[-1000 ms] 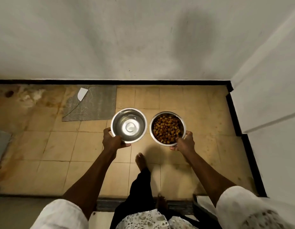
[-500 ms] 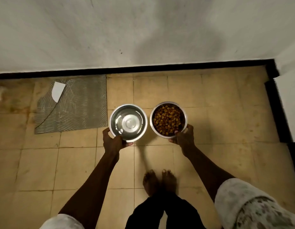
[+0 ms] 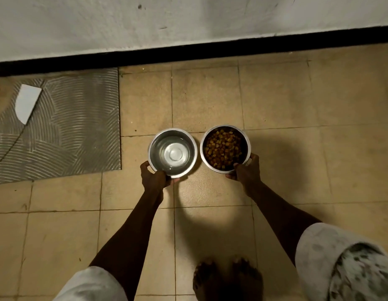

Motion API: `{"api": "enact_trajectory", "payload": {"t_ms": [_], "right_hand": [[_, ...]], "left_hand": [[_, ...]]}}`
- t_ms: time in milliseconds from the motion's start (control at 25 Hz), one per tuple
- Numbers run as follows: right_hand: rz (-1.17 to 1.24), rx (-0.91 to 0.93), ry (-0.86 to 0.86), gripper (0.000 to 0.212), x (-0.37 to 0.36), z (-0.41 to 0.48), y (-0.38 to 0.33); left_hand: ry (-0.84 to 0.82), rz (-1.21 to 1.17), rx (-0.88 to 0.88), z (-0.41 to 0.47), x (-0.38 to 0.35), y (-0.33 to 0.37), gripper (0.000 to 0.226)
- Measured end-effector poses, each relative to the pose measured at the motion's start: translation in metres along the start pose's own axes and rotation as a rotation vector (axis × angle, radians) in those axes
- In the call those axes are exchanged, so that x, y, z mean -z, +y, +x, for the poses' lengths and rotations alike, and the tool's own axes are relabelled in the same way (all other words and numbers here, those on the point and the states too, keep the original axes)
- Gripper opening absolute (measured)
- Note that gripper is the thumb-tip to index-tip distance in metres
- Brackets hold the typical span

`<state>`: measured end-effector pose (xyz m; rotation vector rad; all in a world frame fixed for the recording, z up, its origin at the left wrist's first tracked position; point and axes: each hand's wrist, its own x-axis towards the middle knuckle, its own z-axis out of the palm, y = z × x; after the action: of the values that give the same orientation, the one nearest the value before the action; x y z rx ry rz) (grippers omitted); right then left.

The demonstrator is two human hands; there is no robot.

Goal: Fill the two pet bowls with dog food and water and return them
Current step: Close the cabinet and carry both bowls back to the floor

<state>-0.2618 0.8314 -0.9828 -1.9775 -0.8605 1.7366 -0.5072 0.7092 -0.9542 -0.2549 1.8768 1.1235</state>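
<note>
Two steel pet bowls are held side by side above the tan tiled floor. The left bowl (image 3: 172, 152) holds clear water, and my left hand (image 3: 155, 178) grips its near rim. Brown dog food kibble fills the right bowl (image 3: 224, 147), whose near rim my right hand (image 3: 246, 170) grips. Both arms reach forward from the bottom of the view. I cannot tell whether the bowls touch the floor.
A grey ribbed mat (image 3: 65, 129) lies on the floor at the left, with a white scrap (image 3: 27, 103) on it. A white wall with a black skirting (image 3: 210, 51) runs across the back. My bare feet (image 3: 226, 279) stand at the bottom.
I have stepped closer to the wall and bent lower; both bowls have come down toward the floor, still gripped. The right side wall has left the view.
</note>
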Motion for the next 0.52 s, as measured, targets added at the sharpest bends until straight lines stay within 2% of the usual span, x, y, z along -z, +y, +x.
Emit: {"api": "enact_trajectory", "payload": {"t_ms": [240,520], "right_hand": [[0.040,-0.007,0.010,0.061,-0.017,0.026,0.020],[0.084,0.009,0.026,0.063,-0.018,0.022,0.029]], "left_hand": [[-0.033,-0.073,0.003,0.028,-0.016,-0.015,0.079],[-0.057,-0.105,-0.012,0.029,-0.022,-0.028,0.070]]}}
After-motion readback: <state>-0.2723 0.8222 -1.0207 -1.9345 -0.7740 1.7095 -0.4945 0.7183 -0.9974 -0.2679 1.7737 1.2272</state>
